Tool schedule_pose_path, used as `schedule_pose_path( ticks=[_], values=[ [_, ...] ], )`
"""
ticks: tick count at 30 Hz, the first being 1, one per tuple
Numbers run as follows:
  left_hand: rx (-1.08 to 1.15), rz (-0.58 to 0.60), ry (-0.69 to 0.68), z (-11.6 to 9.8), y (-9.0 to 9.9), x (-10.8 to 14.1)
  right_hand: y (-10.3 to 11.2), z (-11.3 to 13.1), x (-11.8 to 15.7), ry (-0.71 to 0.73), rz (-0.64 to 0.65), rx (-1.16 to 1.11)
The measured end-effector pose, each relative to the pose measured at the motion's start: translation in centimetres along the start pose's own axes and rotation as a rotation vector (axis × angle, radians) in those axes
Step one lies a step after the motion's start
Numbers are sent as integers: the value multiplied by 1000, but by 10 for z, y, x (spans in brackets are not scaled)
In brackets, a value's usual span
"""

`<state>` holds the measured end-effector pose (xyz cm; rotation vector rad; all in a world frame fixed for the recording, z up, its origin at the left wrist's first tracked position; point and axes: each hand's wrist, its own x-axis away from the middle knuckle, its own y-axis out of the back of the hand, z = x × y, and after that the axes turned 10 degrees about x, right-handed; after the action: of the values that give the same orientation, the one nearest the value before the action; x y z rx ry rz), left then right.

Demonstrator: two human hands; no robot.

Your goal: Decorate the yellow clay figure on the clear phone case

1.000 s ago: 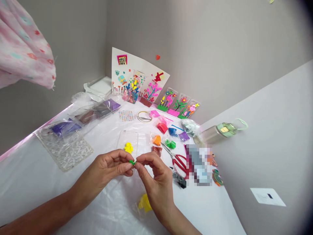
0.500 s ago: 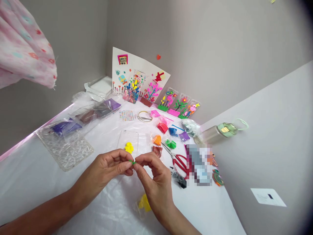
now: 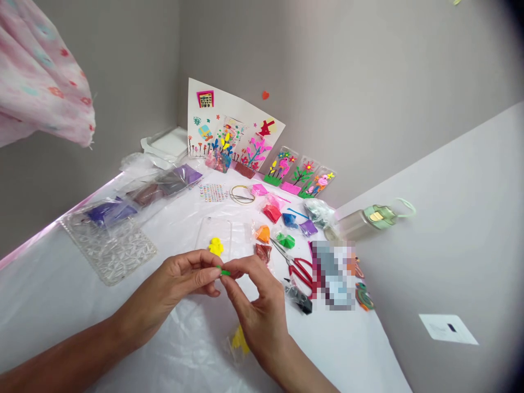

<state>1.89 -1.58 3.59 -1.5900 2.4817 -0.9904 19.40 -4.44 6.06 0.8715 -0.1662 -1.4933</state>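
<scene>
Soft, fairly bright light washes the grey wall [image 3: 347, 82], palest up beyond the fingers [image 3: 207, 275] and dimmer toward the left corner; the white plastic table cover [image 3: 180, 338] shows faint sheen and creases nearer than the fingertips. The far right edge falls into a blurred dark vignette; wide-angle distortion tilts the outer lines; a pixelated block hides one patch right of the fingers.

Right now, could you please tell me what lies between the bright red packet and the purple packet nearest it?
The blue packet lies between the bright red packet and the purple packet, as the head view shows.
</scene>
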Motion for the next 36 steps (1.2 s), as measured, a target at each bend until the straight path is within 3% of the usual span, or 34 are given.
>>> schedule_pose_path(
  ticks=[10,24,36],
  values=[
    [24,27,-28,0,0,1,1,1,0,79,-48,68],
    [16,-41,-53,2,-2,-1,-1,-6,4,200,-52,336],
    [-59,-54,-40,1,-3,-1,-1,-7,4,232,-71,374]
  ],
)
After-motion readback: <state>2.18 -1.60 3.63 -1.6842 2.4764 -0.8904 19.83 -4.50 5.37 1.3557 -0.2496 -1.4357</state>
